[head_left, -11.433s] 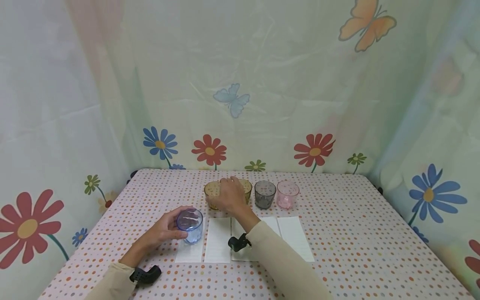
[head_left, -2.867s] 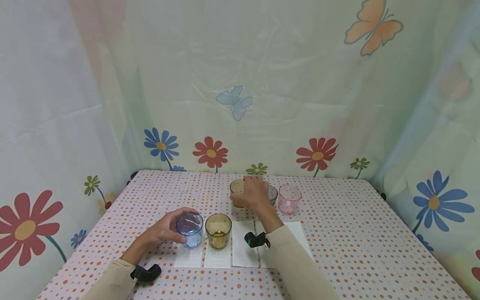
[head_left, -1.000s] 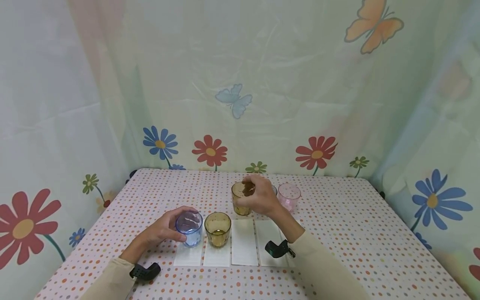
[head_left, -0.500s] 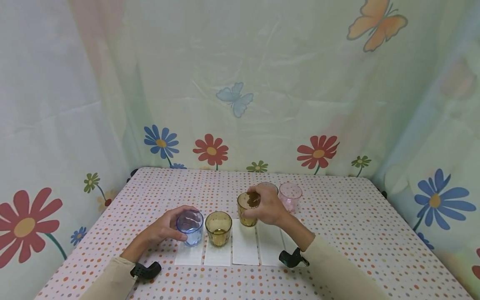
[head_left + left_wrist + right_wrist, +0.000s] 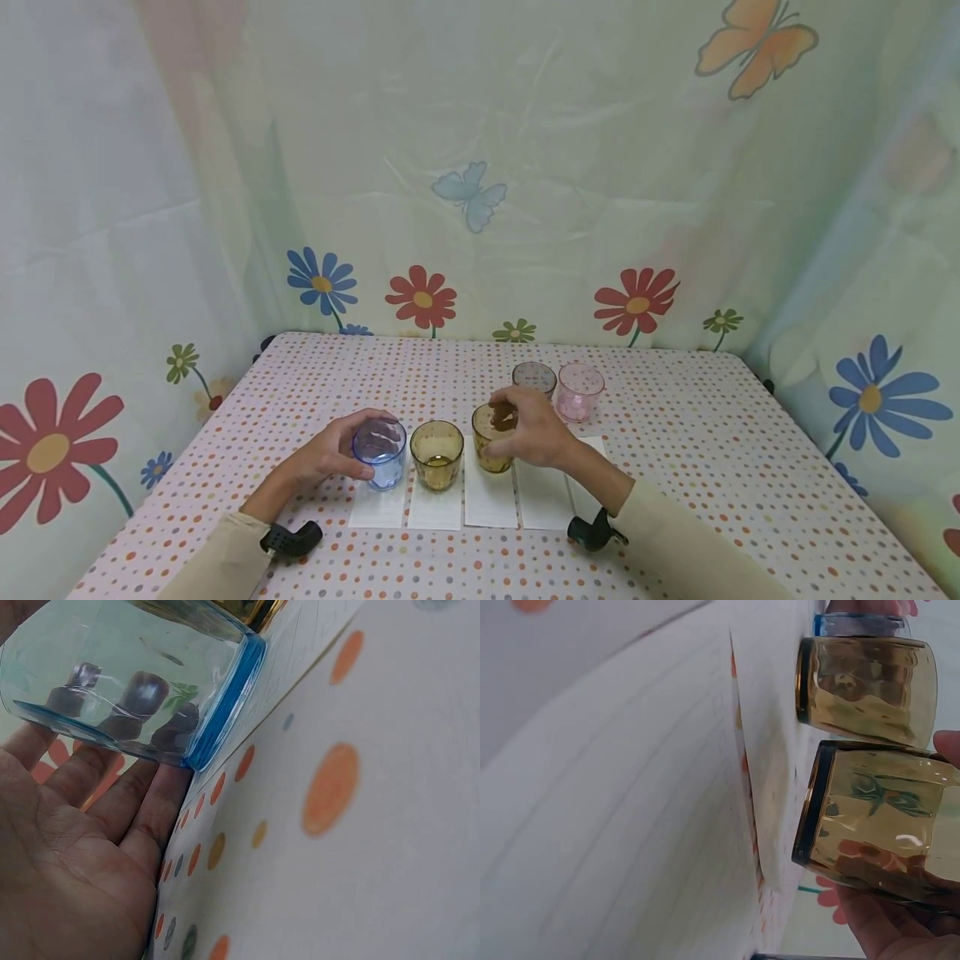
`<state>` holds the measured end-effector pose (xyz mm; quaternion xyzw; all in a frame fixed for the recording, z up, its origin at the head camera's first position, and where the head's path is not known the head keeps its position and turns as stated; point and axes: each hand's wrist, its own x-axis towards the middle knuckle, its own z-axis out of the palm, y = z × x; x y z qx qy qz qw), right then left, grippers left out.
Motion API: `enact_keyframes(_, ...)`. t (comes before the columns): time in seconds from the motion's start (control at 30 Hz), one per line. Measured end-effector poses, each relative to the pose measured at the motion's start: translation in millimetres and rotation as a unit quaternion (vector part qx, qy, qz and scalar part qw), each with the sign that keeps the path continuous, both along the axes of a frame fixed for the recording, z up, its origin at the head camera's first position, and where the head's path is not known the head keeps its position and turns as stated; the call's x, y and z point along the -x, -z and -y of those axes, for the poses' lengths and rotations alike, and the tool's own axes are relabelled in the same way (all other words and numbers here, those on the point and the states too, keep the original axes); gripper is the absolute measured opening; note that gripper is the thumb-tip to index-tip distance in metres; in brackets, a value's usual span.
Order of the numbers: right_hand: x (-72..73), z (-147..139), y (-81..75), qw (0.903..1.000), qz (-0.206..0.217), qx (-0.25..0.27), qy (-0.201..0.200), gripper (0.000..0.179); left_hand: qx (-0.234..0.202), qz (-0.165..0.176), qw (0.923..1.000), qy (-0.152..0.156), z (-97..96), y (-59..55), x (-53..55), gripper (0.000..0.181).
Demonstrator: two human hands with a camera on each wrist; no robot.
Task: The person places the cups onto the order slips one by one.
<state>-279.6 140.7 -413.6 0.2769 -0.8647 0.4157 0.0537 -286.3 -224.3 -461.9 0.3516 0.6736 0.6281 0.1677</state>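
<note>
My left hand [image 5: 326, 452] holds a clear blue glass [image 5: 387, 477] upright on the leftmost paper strip, thumb in front and fingers behind. In the left wrist view, the fingers show through the blue glass [image 5: 127, 690]. Beside it, an amber glass [image 5: 437, 477] stands untouched on the second strip. My right hand [image 5: 536, 429] grips another amber glass [image 5: 483, 429] by its sides, over the far end of the third paper strip [image 5: 490, 504]. The right wrist view shows this amber glass [image 5: 885, 814] close to the standing one; whether its base touches the paper I cannot tell.
Behind my right hand stand a grey glass [image 5: 534, 375], partly hidden, and a pink glass [image 5: 573, 407]. More white paper strips [image 5: 546, 500] lie to the right, partly under my right wrist. A dotted cloth [image 5: 675, 467] covers the table; a floral curtain [image 5: 480, 108] hangs behind.
My right hand has brought the second amber glass from the back row toward me, to the third strip, uncovering the grey glass. My left hand and the blue glass have stayed in place.
</note>
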Motion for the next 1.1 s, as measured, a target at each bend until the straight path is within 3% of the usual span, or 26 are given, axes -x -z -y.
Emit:
enact_keyframes(0.4,-8.3,4,10.6,0.9995,0.019,-0.023,-0.012,0.063,0.005,0.005,1.0,-0.003,-1.2,0.6,-0.9,0.079)
enact_keyframes(0.67,-12.7,5,5.4,0.9976,0.007,-0.067,-0.018,0.069,0.006,0.001,1.0,-0.006,0.1,-2.2,-0.3,0.078)
enact_keyframes(1.1,-20.2,7,6.7,0.9963,0.025,-0.082,0.008,0.071,0.01,0.01,0.9999,-0.008,-0.2,-3.0,-3.1,0.077)
